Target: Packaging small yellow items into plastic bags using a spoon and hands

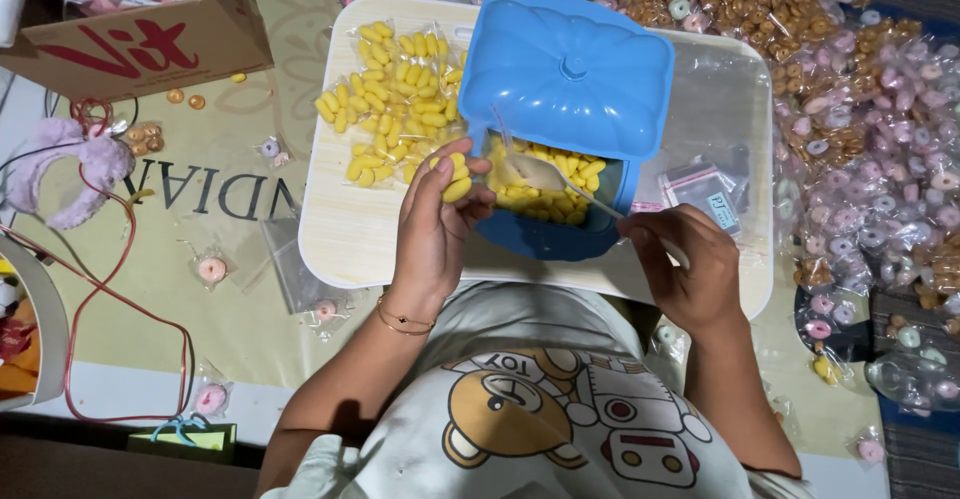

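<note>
Printed on the white shirt (pixel 560 409) right under the camera is a cartoon bear and a robot, and both forearms reach up from it to the pale wooden tray (pixel 345 229). Left hand (pixel 432 221), a thin bracelet (pixel 402 321) at its wrist, has its fingers pinched together on a small clear bag of yellow candies (pixel 455 179), held just off the near left corner of the blue container (pixel 560 229). Right hand (pixel 690 264) is curled shut around the handle of a plastic spoon (pixel 545 172), whose bowl lies inside the blue container on the loose yellow candies (pixel 560 199) there. Tipped back above the container is its blue pumpkin-shaped lid (pixel 568 71). Left of the container, on the tray, lie filled bags of yellow candies (pixel 395 89). Right of it sits a stack of empty clear bags (pixel 705 194). Further right, off the tray, spreads a big heap of bagged pink and brown sweets (pixel 860 109). Far left of the container lie a cardboard box (pixel 140 39), a fluffy lilac headband (pixel 70 169) and a red cable (pixel 90 299).
</note>
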